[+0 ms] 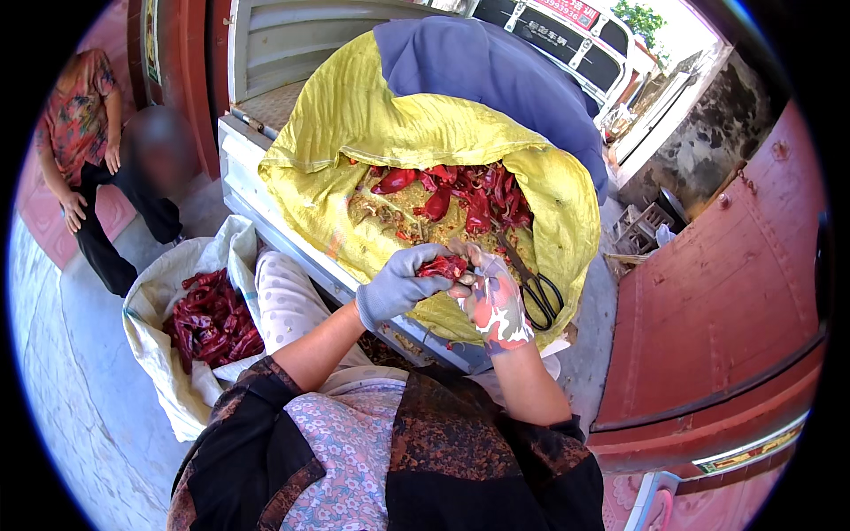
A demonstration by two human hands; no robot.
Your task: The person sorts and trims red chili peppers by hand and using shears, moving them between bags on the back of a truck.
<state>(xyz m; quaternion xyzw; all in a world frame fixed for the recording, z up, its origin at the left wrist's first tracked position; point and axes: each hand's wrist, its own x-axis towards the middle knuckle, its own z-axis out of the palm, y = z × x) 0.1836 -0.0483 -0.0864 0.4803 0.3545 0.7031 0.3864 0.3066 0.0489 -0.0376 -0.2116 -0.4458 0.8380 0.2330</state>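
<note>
Centrally, we hold one red pepper (443,266) between our gloved hands, above the near edge of the open yellow sack (567,212). Our left hand (394,288), in a grey glove, has its fingers closed around the pepper. Our right hand (498,305), in a camouflage-patterned glove, sets narrowed fingers at the pepper's right end; we cannot tell whether they grip it. Loose red peppers (482,199) lie inside the yellow sack, beyond our hands, among pale debris. Black-handled scissors (544,301) lie in the sack, just right of our right hand. Blue cloth (487,66) covers its far side. At left, near our leg (285,301), an open white sack (146,310) contains a heap of darker peppers (212,323).
</note>
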